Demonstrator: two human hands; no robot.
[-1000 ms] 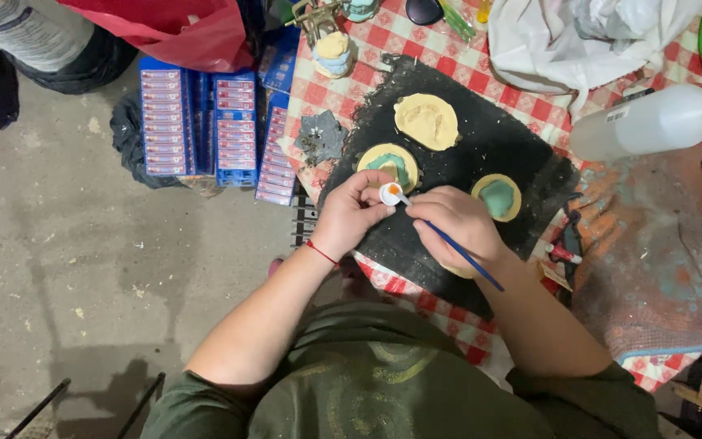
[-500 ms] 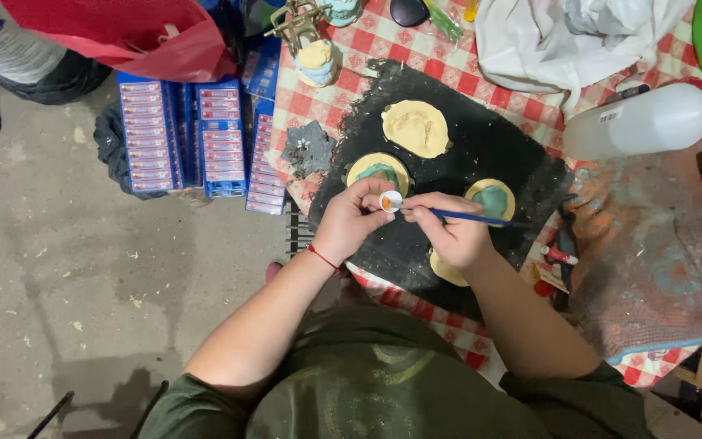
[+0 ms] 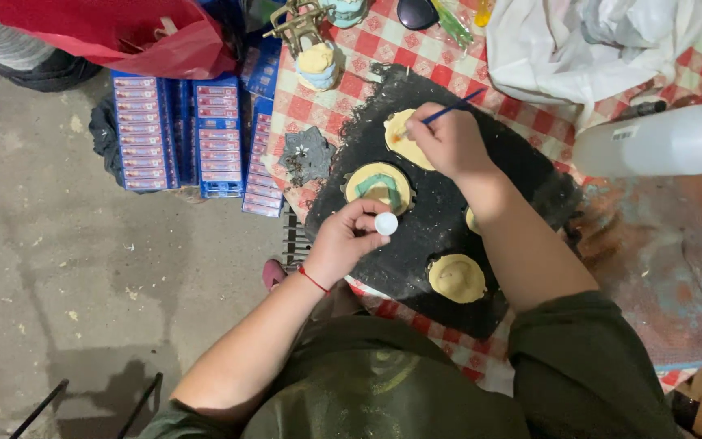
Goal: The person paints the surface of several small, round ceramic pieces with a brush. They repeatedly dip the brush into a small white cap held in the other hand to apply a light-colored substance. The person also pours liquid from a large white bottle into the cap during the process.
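We see the right hand [image 3: 451, 140] clamped around a thin blue brush [image 3: 451, 107] whose long axis runs from two o'clock at the handle end down to eight o'clock at the tip, which rests on a pale yellow disc [image 3: 400, 136] at the twelve o'clock edge of the black board [image 3: 448, 236]; the disc shows a small orange smear at the tip. The left hand [image 3: 349, 241] pinches a small white round cap [image 3: 386, 223], just at six o'clock of a second disc [image 3: 379, 184] with a green patch. A third yellow disc [image 3: 457, 278] lies at five o'clock on the board. Flat blue boxes [image 3: 172, 134] with rows of pale labels stand at nine o'clock, and a white bottle [image 3: 652, 142] lies on its side at three o'clock
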